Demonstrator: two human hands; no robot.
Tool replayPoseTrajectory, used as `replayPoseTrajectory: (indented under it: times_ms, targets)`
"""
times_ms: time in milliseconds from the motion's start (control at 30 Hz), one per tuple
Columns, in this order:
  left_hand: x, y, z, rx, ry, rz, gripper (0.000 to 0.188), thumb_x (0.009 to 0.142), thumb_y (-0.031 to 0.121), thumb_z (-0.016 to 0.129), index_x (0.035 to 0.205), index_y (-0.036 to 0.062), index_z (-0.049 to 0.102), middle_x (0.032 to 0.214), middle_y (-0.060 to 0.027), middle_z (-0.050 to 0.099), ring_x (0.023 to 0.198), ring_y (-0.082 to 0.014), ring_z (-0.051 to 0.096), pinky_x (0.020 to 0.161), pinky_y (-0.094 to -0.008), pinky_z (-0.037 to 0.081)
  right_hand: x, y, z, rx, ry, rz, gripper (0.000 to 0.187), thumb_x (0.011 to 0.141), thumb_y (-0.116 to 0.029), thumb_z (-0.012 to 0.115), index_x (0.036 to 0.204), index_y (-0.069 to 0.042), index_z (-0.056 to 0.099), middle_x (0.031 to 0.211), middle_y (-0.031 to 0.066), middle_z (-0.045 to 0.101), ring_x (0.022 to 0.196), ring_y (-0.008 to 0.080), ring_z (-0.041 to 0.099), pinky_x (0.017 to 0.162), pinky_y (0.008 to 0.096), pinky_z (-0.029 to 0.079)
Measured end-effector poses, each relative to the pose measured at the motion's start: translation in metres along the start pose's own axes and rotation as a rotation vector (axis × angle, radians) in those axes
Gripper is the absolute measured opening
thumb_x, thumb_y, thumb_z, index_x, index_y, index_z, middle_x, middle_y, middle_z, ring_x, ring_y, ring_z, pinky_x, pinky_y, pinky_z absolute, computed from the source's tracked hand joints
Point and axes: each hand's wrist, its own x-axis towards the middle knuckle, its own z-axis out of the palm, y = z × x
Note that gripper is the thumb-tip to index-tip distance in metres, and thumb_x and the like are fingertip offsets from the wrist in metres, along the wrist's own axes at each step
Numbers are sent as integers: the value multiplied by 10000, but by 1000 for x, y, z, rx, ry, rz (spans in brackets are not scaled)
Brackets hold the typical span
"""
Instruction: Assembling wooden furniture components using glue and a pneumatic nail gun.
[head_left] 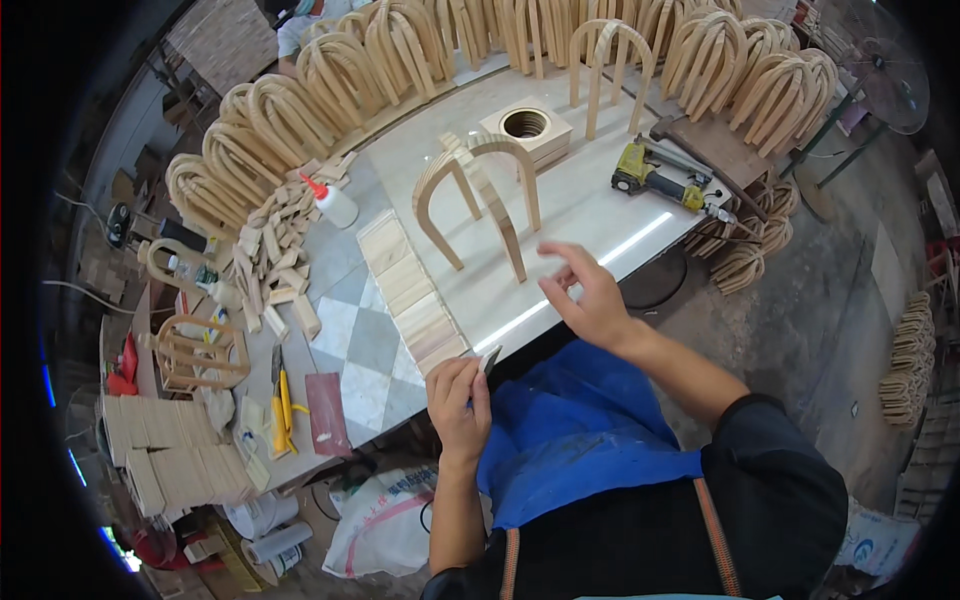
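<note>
A blue apron is covering the person's lap. Just above it, the left hand is pinching a small, flat, greyish piece — its fingers closing on it, though its kind is hard to tell — by the near end of a row of pale wooden blocks. The right hand is hovering with fingers apart and curling, near an arched wooden frame that is standing upright on the surface. A yellow nail gun is lying to the right; a red-capped white bottle is standing left. Farther off, a round-holed box is sitting before stacked bent-wood arches.
</note>
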Motion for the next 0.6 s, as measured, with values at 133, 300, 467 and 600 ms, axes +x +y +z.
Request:
replayPoseTrajectory:
  times_ms: [133, 300, 467, 600]
  targets:
    - [8, 4, 12, -142, -77, -43, 220, 919, 23, 732, 1136, 43, 759, 1118, -73, 733, 1053, -288, 657, 975, -381, 529, -44, 26, -17, -3, -129, 209, 322, 950, -32, 700, 1271, 1, 688, 1205, 103, 714, 860, 173, 646, 792, 280, 541]
    - [17, 5, 22, -162, -114, 19, 214, 919, 32, 741, 1132, 42, 762, 1124, -74, 734, 1042, -285, 660, 962, -383, 537, 0, 56, -31, -355, -61, -152, 362, 928, -34, 698, 1290, -31, 681, 1194, 115, 722, 953, 257, 698, 864, 342, 565]
    - [16, 5, 21, -109, -110, 51, 213, 912, 37, 748, 1123, 45, 768, 1124, -73, 735, 1042, -283, 660, 951, -384, 543, 152, 77, -52, -648, -65, -436, 432, 850, -46, 742, 1276, -42, 669, 1343, 130, 667, 1160, 324, 644, 1027, 407, 522]
    - [10, 7, 17, -57, -113, 17, 216, 906, 39, 752, 1120, 46, 770, 1126, -76, 735, 1040, -286, 663, 952, -387, 544, 253, 99, -49, -967, -273, -585, 323, 824, -64, 739, 1144, -34, 711, 1145, 155, 746, 1049, 367, 684, 1048, 443, 499]
